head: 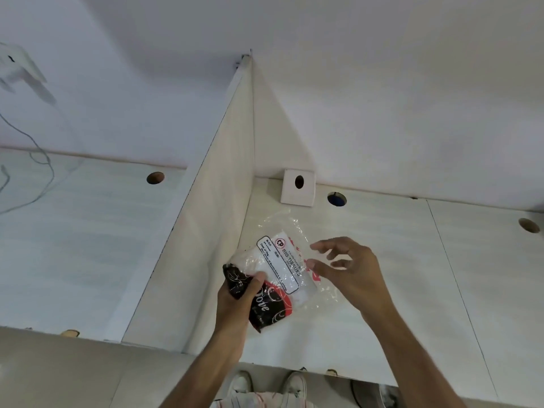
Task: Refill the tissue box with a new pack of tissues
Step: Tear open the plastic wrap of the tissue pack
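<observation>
Head view: the left hand (235, 298) is gripping a black and red tissue box (266, 304) from its left end, with the thumb lying across the top and the fingers curled underneath, out of sight. The box is being held just above the pale worktop (382, 275), tilted, with white script lettering showing on its dark face. A new tissue pack (282, 265) in clear plastic wrap is sitting against the upper end of the box, its white label reading "BIG TISSUES" facing up; whether any part of the pack is already inside the box cannot be told. The loose crinkled wrap is spreading out beyond the pack, away from the left hand and toward the right one.

The right hand (350, 269) is hanging open just beside the pack, fingers spread and slightly curled, fingertips near the plastic edge but gripping nothing. Whether they are touching the wrap cannot be told.

Beyond both hands, a small white square block (298, 187) with 1 dark hole is standing against the wall, and a round hole (336, 199) in the worktop is lying just beside it. To the left of the left hand, a pale upright divider panel (206, 231) is running away toward the wall. Below the forearms, 2 white shoes (270, 384) are showing on the floor.
</observation>
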